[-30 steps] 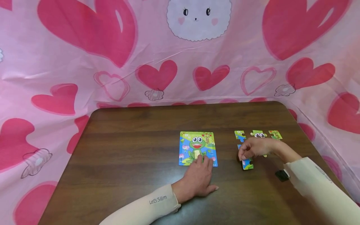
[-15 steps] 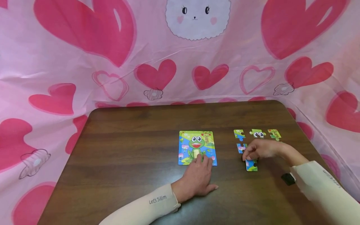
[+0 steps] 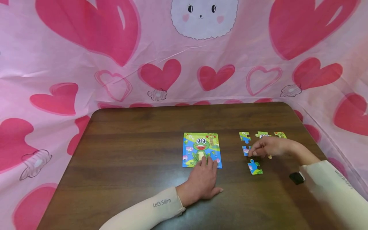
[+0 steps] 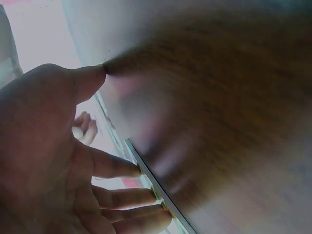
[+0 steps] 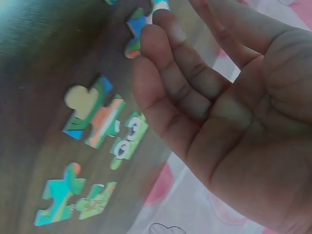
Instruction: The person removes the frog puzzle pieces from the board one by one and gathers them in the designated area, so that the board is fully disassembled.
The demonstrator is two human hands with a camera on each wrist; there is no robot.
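My left hand (image 3: 202,180) lies with its fingertips resting on the lower edge of a frog picture board (image 3: 191,139), thumb out to the side. In the left wrist view the fingers (image 4: 122,197) reach over the edge of the board (image 4: 158,187). On the right, my right hand (image 3: 267,147) is bent over loose puzzle pieces, with thumb and index at the right edge of a blue-and-pink piece (image 3: 245,151). That piece lies flat; the exact contact is hidden. Just below lies a blue-green corner piece (image 3: 254,167), apart from the fingers.
Along the back of the group lie a corner piece (image 3: 244,136), a frog-eyes piece (image 3: 262,133) and a tree piece (image 3: 280,134). The right wrist view shows a frog-belly piece (image 5: 92,105) and others under the hand. A heart-patterned cloth (image 3: 189,86) stands behind the brown table (image 3: 129,143).
The right hand has let go of the blue-green corner piece, which shifted slightly right and now lies a little tilted. The hand has moved up to the blue-and-pink piece. The left hand stays put.
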